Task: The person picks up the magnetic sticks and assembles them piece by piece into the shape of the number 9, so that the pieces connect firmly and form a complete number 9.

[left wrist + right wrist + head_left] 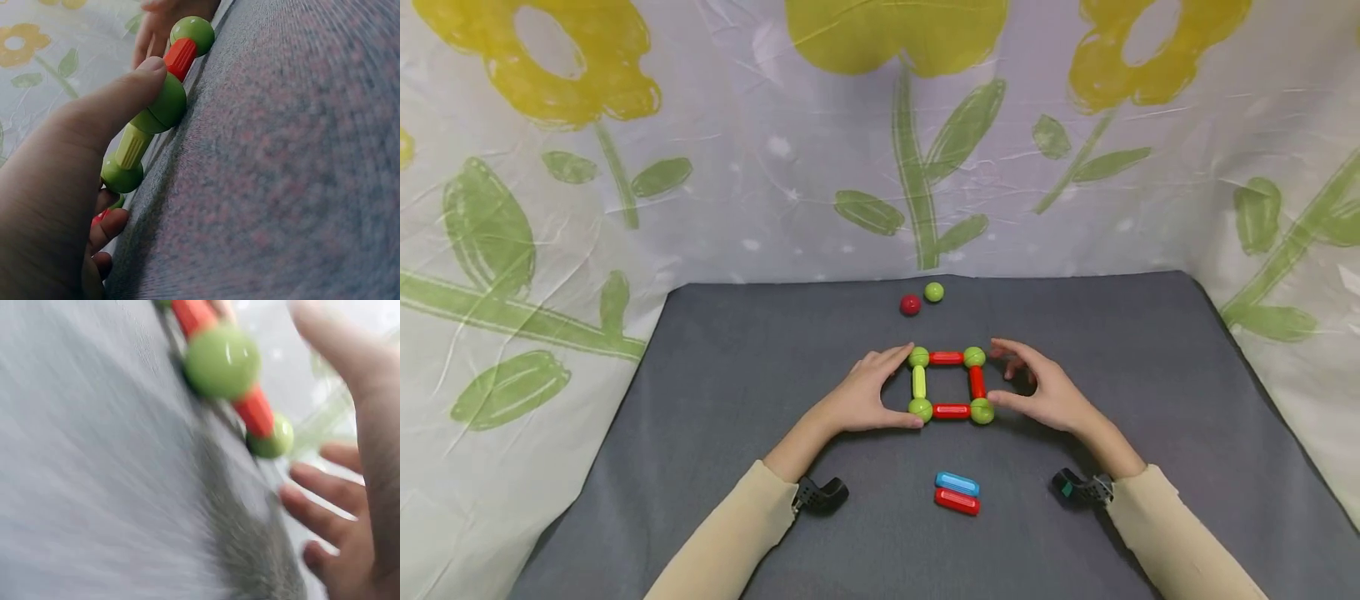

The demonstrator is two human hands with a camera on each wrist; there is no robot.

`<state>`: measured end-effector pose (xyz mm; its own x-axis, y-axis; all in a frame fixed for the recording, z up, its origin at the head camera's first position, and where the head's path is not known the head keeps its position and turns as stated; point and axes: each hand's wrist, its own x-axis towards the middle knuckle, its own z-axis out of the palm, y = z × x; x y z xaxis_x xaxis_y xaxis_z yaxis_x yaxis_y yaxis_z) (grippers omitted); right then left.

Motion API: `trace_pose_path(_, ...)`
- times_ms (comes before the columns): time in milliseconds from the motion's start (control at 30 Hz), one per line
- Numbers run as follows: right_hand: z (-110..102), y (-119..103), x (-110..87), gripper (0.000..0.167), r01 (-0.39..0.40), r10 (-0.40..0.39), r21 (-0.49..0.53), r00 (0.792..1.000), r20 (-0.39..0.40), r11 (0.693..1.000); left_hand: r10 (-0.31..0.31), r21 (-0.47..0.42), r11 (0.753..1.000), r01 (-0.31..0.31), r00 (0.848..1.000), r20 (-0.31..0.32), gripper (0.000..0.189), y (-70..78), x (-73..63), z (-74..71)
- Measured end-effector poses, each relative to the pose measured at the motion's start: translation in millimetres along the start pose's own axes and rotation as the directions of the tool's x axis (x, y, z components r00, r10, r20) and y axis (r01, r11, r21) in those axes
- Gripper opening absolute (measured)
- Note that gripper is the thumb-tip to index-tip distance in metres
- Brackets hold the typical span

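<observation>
Grey-covered desk (737, 333): left hand (868, 392) grips the left side of the square frame (951, 411), lying toward the far edge; right hand (1045, 387), fingers parted, holds nothing beside it (thumb contact unclear). Step judged: steadying the closed frame; next move probably calls for light, even pressure.

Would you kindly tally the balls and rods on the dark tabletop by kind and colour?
Green balls: 5
Red ball: 1
Red rods: 4
Yellow-green rod: 1
Blue rod: 1
Total: 12
</observation>
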<state>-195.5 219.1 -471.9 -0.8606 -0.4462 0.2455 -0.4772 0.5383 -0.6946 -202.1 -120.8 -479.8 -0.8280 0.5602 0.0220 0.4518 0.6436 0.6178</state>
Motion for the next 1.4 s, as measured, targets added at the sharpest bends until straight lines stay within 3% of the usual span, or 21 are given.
trace_pose_path(133, 8, -24, -24.0, 0.028, 0.067, -0.063, 0.014, 0.980, -0.187, 0.998, -0.006, 0.002, 1.000, 0.006, 1.000, -0.002, 0.116, -0.9, 0.5, 2.4)
trace_pose_path(200, 14, -38, -37.8, 0.020, 0.117, -0.108, 0.037, 0.975, -0.195, 0.992, -0.008, 0.006, 1.000, 0.008, 1.000, -0.002, 0.116, -1.1, 0.7, 2.7)
trace_pose_path(333, 34, -57, -61.3, 0.022, 0.151, -0.142, 0.109, 0.987, -0.080, 0.983, -0.013, 0.015, 1.000, 0.013, 1.000, 0.000, 0.116, -0.6, 1.8, 1.8)
trace_pose_path(467, 50, -60, -73.1, 0.022, 0.134, -0.137, 0.098, 0.990, 0.020, 0.986, -0.019, 0.025, 0.999, 0.020, 1.000, -0.002, 0.115, -1.0, 3.9, 1.4)
trace_pose_path(700, 55, -60, -76.3, 0.033, 0.154, -0.158, 0.067, 0.986, 0.047, 0.986, -0.020, 0.030, 0.999, 0.020, 1.000, 0.005, 0.116, -1.3, 4.5, 1.5)
trace_pose_path(900, 57, -61, -78.0, 0.032, 0.188, -0.190, 0.061, 0.981, 0.030, 0.980, -0.012, 0.027, 1.000, 0.012, 1.000, 0.002, 0.116, -2.1, 2.9, 2.0)
trace_pose_path(1033, 56, -64, -77.8, 0.033, 0.196, -0.193, 0.072, 0.980, -0.049, 0.978, -0.011, 0.022, 1.000, 0.011, 1.000, 0.007, 0.116, -1.8, 2.4, 1.6)
trace_pose_path(1167, 49, -67, -77.6, 0.034, 0.154, -0.146, 0.024, 0.966, -0.214, 0.988, -0.010, 0.020, 1.000, 0.009, 1.000, 0.011, 0.116, -1.3, 2.1, 1.2)
trace_pose_path(1300, 39, -66, -76.9, 0.032, 0.018, -0.040, -0.058, 0.918, -0.395, 0.998, -0.001, 0.017, 1.000, 0.001, 1.000, 0.006, 0.116, -1.0, 2.1, 0.6)
trace_pose_path(1400, 34, -64, -76.5, 0.029, -0.062, 0.020, -0.072, 0.880, -0.474, 0.995, 0.004, 0.016, 1.000, -0.004, 1.000, 0.005, 0.116, -0.7, 1.9, -0.2)
